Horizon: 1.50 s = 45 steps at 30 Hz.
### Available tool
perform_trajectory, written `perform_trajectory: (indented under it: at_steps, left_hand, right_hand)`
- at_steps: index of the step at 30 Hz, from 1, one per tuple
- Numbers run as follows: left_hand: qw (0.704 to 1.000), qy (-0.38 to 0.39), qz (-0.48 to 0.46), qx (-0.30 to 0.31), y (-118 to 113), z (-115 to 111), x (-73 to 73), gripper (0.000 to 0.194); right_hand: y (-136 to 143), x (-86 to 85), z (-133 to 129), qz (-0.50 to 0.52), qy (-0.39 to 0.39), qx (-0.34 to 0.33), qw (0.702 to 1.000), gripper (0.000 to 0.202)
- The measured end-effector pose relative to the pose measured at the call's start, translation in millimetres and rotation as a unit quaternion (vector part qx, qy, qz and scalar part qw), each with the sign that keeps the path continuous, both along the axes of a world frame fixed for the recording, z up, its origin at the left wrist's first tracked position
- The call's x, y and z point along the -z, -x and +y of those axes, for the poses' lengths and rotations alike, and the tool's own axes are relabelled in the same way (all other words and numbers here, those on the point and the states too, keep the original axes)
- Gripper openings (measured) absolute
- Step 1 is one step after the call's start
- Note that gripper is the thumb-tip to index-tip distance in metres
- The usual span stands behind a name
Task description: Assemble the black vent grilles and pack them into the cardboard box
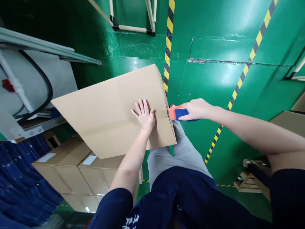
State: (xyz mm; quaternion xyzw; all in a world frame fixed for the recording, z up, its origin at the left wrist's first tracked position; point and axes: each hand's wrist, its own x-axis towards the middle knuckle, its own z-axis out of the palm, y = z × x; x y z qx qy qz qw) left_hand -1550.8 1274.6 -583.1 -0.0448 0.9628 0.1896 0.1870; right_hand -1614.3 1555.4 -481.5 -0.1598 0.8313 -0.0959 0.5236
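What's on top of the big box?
The left hand lies flat on the box, near its right edge. The right hand holds a tape dispenser at that edge. Whatever is inside the box is hidden.

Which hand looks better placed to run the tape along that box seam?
The right hand, probably. It grips the tape dispenser at the cardboard box edge, in line with the seam. The left hand lies flat on top, steadying the box.
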Motion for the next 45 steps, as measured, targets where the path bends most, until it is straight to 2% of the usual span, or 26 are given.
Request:
perform_trajectory:
  at_steps: [2,4,6,7,8,10,11,12,13,14,16,18,20,22,23,25,27,28,29,30,31,32,34,37,42,45]
  left_hand:
    - [1.0,0.009,0.025,0.011,-4,-6,4.4,0.071]
    - [0.998,0.003,0.047,0.047,-6,-11,8.8,0.07]
    - [0.986,-0.04,0.04,0.155,-2,-13,11.2,0.06]
    - [0.967,-0.078,0.022,0.243,3,-13,10.8,0.054]
    - [0.932,-0.121,0.0,0.341,8,-12,9.4,0.05]
    - [0.841,-0.187,-0.039,0.507,21,-3,3.5,0.049]
    - [0.805,-0.202,-0.052,0.556,28,5,0.0,0.05]
    - [0.785,-0.201,-0.065,0.582,32,14,-3.3,0.053]
    - [0.78,-0.188,-0.082,0.591,36,25,-5.7,0.055]
    - [0.787,-0.162,-0.11,0.585,38,37,-6.9,0.057]
    - [0.826,-0.093,-0.199,0.519,37,63,-4.6,0.054]
    - [0.862,-0.036,-0.278,0.423,34,88,3.1,0.043]
    - [0.883,-0.02,-0.308,0.353,33,112,12.2,0.029]
    - [0.897,-0.04,-0.301,0.322,34,133,16.8,0.025]
    - [0.904,-0.057,-0.295,0.304,35,141,15.9,0.026]
    - [0.918,-0.103,-0.279,0.262,39,154,6.7,0.034]
    - [0.926,-0.216,-0.277,0.139,43,159,-10.2,0.042]
    - [0.91,-0.294,-0.289,0.05,45,158,-20.1,0.046]
    - [0.874,-0.373,-0.308,-0.043,48,156,-29.8,0.049]
    - [0.826,-0.44,-0.329,-0.125,51,152,-38.8,0.049]
    - [0.778,-0.487,-0.352,-0.184,55,147,-46.5,0.047]
    - [0.742,-0.513,-0.373,-0.215,59,141,-52.4,0.045]
    - [0.704,-0.534,-0.399,-0.246,69,127,-59.0,0.042]
    - [0.695,-0.537,-0.409,-0.246,79,100,-59.2,0.043]
    - [0.731,-0.513,-0.409,-0.189,84,64,-54.2,0.049]
    - [0.783,-0.493,-0.356,-0.127,107,60,-48.0,0.038]
  right_hand:
    - [0,7.3,42,-0.006,-0.031,0.004,0.999,0.059]
    - [-1,19.4,75,-0.002,-0.058,0.009,0.998,0.061]
    - [-4,35.7,85,0.004,-0.067,0.009,0.998,0.061]
    - [-4,44.7,81,0.005,-0.068,0.009,0.998,0.06]
    - [-5,53.6,72,0.006,-0.068,0.011,0.998,0.058]
    - [-7,69.3,44,0.009,-0.063,0.028,0.998,0.051]
    - [-9,75.3,29,0.009,-0.057,0.042,0.997,0.046]
    - [-11,80.0,16,0.009,-0.052,0.06,0.997,0.041]
    - [-13,83.6,5,0.006,-0.051,0.082,0.995,0.037]
    - [-16,86.3,-1,0.002,-0.056,0.104,0.993,0.033]
    - [-23,90.2,0,-0.008,-0.076,0.141,0.987,0.029]
    - [-33,92.6,17,-0.011,-0.104,0.162,0.981,0.029]
    - [-47,92.0,42,0.001,-0.124,0.199,0.972,0.033]
    - [-66,85.7,66,0.028,-0.113,0.279,0.953,0.043]
    - [-77,80.1,75,0.041,-0.083,0.334,0.938,0.048]
    - [-96,65.2,85,0.066,0.016,0.452,0.889,0.053]
    - [-111,48.4,82,0.081,0.118,0.548,0.824,0.054]
    - [-116,40.5,77,0.088,0.156,0.58,0.795,0.053]
    - [-120,33.3,69,0.093,0.18,0.604,0.771,0.053]
    - [-121,27.2,59,0.096,0.195,0.62,0.754,0.052]
    - [-122,22.2,48,0.097,0.206,0.63,0.742,0.051]
    - [-121,18.4,37,0.097,0.215,0.638,0.733,0.049]
    - [-120,13.7,13,0.096,0.235,0.646,0.72,0.046]
    - [-119,11.0,-20,0.102,0.249,0.664,0.698,0.044]
    - [-112,5.3,-65,0.13,0.229,0.684,0.68,0.047]
    - [-106,-4.0,-86,0.134,0.188,0.695,0.681,0.046]
